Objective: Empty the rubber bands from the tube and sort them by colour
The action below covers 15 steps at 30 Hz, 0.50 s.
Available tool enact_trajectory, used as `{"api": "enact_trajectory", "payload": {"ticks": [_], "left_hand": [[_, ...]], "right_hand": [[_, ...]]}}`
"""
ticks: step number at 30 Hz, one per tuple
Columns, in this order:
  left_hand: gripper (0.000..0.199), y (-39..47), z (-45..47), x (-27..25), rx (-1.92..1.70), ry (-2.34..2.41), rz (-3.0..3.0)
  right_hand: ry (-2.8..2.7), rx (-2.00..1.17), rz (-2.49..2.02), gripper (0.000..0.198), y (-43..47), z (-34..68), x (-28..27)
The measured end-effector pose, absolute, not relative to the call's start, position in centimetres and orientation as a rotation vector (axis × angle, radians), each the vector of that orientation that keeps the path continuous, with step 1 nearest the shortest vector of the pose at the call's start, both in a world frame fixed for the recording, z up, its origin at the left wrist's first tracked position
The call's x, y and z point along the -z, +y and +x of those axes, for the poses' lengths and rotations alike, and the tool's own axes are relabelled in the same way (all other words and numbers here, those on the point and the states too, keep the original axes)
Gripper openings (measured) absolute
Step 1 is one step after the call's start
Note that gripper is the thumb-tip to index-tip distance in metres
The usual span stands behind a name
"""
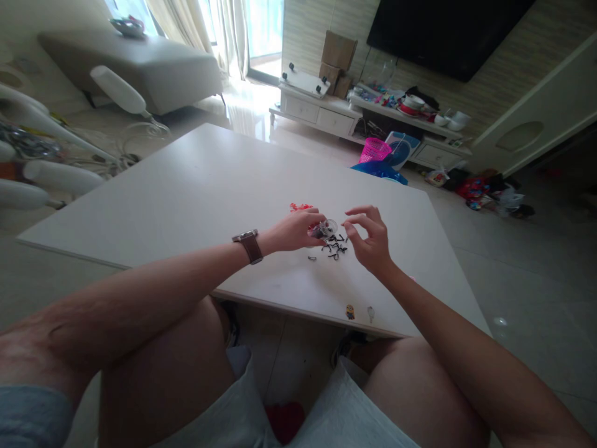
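My left hand (296,231), with a watch (252,246) on the wrist, is wrapped round a small clear jar (331,228). The jar lies tilted, its round mouth towards my right hand, and dark bits show inside. Just to the right of the jar, my right hand (372,241) has thumb and forefinger brought together in a pinch; whatever is between them is too small to name. Several small black curved pieces (336,249) lie scattered on the white table (247,180) below the jar. Behind my left hand sits a pile of small red pieces (298,206).
Near the table's front edge lie a small yellow cartoon figure (350,312) and a small pale, key-like item (370,313). Beyond the far edge stand a pink basket (374,150) and a low white cabinet (321,115). White chairs (119,90) are at the left.
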<state>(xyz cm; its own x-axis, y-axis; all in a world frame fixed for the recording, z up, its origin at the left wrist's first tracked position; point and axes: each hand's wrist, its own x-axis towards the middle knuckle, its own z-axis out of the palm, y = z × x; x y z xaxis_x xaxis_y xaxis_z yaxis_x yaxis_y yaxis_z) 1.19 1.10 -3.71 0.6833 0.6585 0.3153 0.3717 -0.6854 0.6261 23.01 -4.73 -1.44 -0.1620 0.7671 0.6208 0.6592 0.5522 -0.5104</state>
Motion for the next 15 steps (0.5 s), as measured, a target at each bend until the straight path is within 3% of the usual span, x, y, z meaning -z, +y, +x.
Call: {"api": "enact_trajectory", "payload": {"ticks": [6, 9, 13, 15], "left_hand": [[0.027, 2.9, 0.3, 4.4, -0.85, 1.031, 2.187], [0.027, 3.3, 0.0, 4.7, -0.86, 1.07, 2.13], [0.028, 3.2, 0.0, 4.8, -0.871, 1.054, 2.136], [0.026, 3.0, 0.0, 4.7, -0.865, 1.034, 2.15]], "right_hand": [[-2.166, -0.524, -1.402, 0.007, -2.9, 24.5, 6.4], [-2.367, -0.54, -1.408, 0.015, -2.9, 24.0, 9.5], [-2.422, -0.482, -1.398, 0.002, -3.5, 21.8, 11.2], [-2.446, -0.426, -1.409, 0.009, -3.5, 21.2, 11.0]]}}
